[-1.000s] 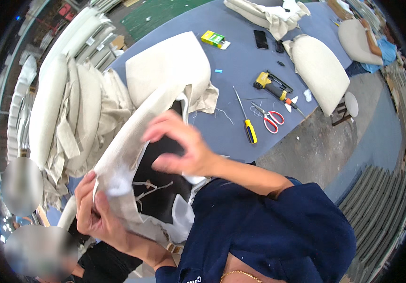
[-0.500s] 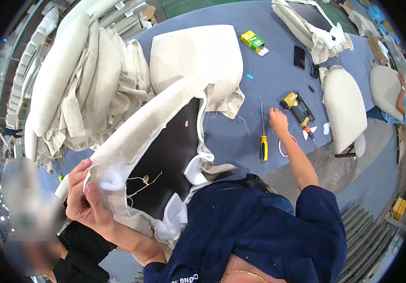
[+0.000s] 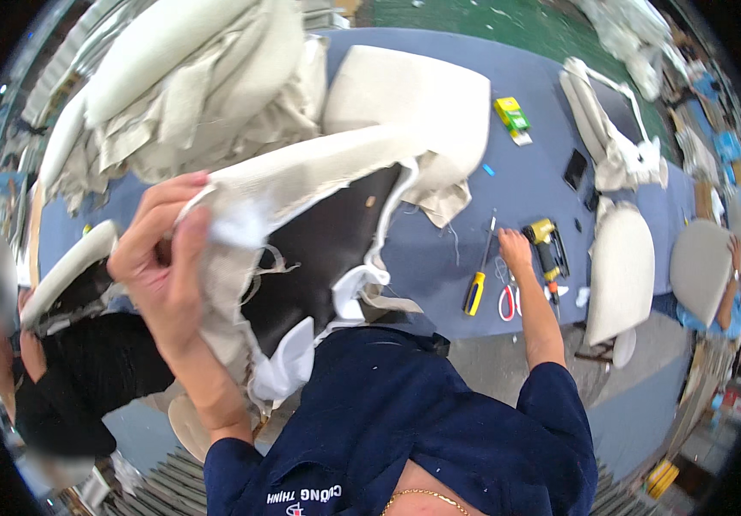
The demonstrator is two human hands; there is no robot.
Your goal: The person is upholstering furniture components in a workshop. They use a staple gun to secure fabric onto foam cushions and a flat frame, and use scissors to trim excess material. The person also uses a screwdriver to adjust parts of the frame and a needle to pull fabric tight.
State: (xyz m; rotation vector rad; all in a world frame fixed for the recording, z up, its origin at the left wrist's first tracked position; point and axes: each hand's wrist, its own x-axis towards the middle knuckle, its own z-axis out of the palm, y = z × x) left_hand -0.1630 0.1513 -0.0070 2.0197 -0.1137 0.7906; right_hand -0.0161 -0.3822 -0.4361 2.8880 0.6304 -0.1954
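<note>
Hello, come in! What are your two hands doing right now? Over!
Left hand gripping beige seat cover. Right hand at red-handled scissors, beside yellow screwdriver. Nothing blocking.

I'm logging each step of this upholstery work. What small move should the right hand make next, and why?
Probably close on the red-handled scissors: the right hand is stretched out over them on the blue table, empty, while the left hand grips the beige cover, which trails loose threads.

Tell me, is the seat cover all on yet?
Not yet. The beige cover sits partly over the black seat piece, gripped by the left hand. The right hand reaches by the red scissors. Loose flaps hang underneath, so fitting remains.
</note>
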